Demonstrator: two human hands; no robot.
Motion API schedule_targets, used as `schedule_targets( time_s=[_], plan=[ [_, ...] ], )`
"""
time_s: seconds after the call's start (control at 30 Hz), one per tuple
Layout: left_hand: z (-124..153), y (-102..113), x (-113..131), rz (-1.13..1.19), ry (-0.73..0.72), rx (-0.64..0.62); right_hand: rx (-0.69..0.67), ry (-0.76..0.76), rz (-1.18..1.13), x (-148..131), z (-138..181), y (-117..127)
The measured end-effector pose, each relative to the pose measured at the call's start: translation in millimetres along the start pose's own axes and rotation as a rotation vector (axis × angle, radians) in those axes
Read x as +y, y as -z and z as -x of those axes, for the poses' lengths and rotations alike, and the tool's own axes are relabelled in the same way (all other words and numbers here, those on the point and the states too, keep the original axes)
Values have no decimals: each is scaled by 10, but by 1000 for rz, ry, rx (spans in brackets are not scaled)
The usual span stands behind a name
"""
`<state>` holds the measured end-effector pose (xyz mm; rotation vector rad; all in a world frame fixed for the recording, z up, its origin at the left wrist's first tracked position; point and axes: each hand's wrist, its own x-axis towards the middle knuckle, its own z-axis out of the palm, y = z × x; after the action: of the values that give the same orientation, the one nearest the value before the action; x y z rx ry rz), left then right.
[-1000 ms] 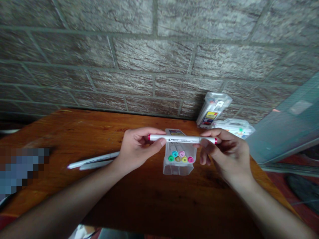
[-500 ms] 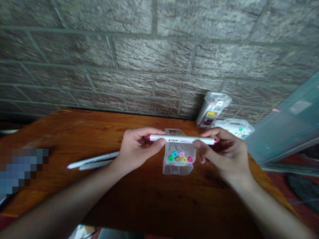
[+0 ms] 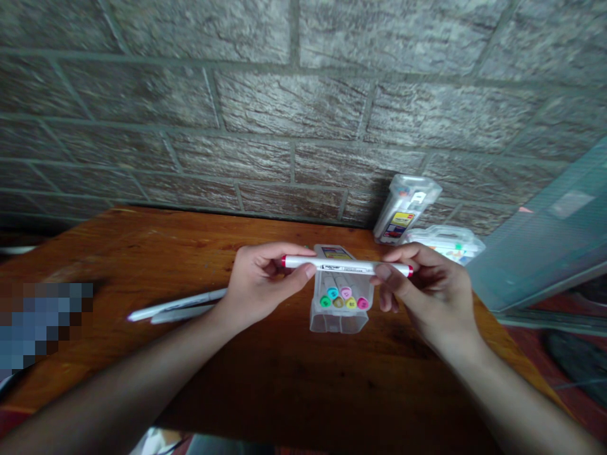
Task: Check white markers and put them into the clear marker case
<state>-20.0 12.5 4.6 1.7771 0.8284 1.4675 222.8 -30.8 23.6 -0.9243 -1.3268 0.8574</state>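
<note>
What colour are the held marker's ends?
The marker has red ends, best seen in the head view.

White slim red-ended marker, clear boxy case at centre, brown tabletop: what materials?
White slim red-ended marker: likely smooth satin plastic; even sheen, printed lettering.
Clear boxy case: apparently glossy plastic; see-through walls, bright edges.
Brown tabletop: probably varnished wood; visible grain, soft sheen, though laminate isn't ruled out.

We are showing left hand [image 3: 260, 275], right hand [image 3: 441, 294], both bare; forearms [image 3: 142, 373] showing bare, tapering toward wrists [image 3: 231, 318]; thumbnails [image 3: 383, 272] looking short.
</note>
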Motion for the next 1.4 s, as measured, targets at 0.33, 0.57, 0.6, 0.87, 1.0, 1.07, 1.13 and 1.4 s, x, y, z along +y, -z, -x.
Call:
schedule_targets(
  time_s=[0.33,0.57,0.6,0.87,1.0,1.07,1.13,1.4],
  plan=[
    [-6,-2,8,5,-14,1,-23,-5,-20,3,9,7],
    [-1,-8,18,-4,-19,-8,-25,-8,-20,15,3,16],
    [1,-8,18,-13,-22,-11,-20,-11,-9,11,2,10],
    [3,3,12,-31,-28,-20,-17,-20,-5,5,-4,-3],
    [-12,2,16,4,-11,-9,-59,26,12,10,8,11],
    [-22,3,16,29,-2,-3,-66,44,43,22,19,15],
    [-29,4,15,48,7,-1,-59,60,64,44,32,16],
    [-25,8,4,38,17,-8,-57,49,76,55,29,24]
  ],
)
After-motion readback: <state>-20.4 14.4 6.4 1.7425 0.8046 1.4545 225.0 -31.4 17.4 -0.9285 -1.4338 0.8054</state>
